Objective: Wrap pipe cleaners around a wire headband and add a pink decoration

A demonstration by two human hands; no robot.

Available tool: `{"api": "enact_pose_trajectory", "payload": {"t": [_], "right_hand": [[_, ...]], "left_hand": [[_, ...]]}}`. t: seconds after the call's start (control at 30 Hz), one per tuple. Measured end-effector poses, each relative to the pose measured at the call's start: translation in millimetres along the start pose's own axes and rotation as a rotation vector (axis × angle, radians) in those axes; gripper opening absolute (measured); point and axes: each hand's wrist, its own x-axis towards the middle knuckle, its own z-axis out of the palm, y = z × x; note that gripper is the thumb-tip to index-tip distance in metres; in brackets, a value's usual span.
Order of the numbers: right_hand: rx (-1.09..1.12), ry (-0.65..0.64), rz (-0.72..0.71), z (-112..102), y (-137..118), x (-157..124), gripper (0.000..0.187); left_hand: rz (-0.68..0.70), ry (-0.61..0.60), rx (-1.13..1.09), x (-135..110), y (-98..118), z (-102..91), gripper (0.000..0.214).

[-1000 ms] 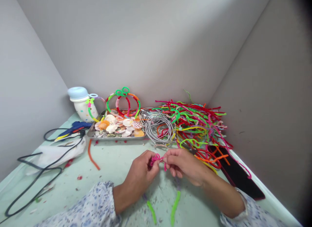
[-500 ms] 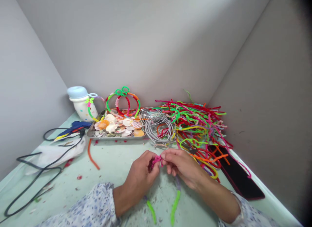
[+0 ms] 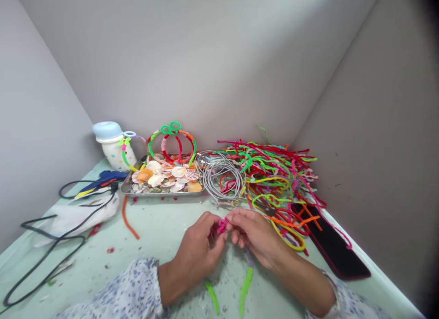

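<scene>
Between the fingertips of both hands is a small bunched shape of magenta pipe cleaner (image 3: 222, 226). My left hand (image 3: 196, 250) is closed around its left side, with thumb and forefinger pinching it. From the right, my right hand (image 3: 259, 236) pinches the same piece between thumb and fingers. Below the hands two fuzzy bright green ends (image 3: 245, 289) hang or lie over the table, the right one turning purple near my right hand. How they join the magenta piece is hidden behind my hands.
Behind the hands stand a metal tray (image 3: 161, 195) of seashells with decorated hoops, a coil of grey wire (image 3: 224, 182) and a heap of colourful pipe cleaners (image 3: 277, 172). At left are a white bottle (image 3: 116, 154), blue-handled pliers (image 3: 106, 177) and a black cable (image 3: 51, 236). A black flat object (image 3: 339, 250) lies right.
The magenta piece has turned slightly and shows more fully between the fingertips. Both hands stay nearly in place, still pinching it. The whole view has shifted a little.
</scene>
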Motion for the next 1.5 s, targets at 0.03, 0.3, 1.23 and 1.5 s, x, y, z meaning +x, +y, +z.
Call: {"api": "enact_pose_trajectory", "payload": {"t": [0.03, 0.3, 1.23, 1.5], "right_hand": [[-0.012, -0.001, -0.001, 0.3, -0.5, -0.2, 0.019], [-0.139, -0.031, -0.018, -2.6, -7.3, 0.1, 0.020], [-1.570, -0.232, -0.985, -25.6, -23.4, -8.2, 0.021], [-1.198, -0.089, -0.884, -14.0, -14.1, -7.8, 0.015]], "left_hand": [[-0.008, 0.001, -0.009, 0.4, -0.1, -0.1, 0.009], [-0.050, 0.017, -0.087, 3.2, 1.3, -3.8, 0.014], [-0.363, -0.129, -0.647, 12.5, -7.4, 1.0, 0.023], [-0.252, -0.031, -0.475, 9.3, -4.8, 1.7, 0.014]]}}
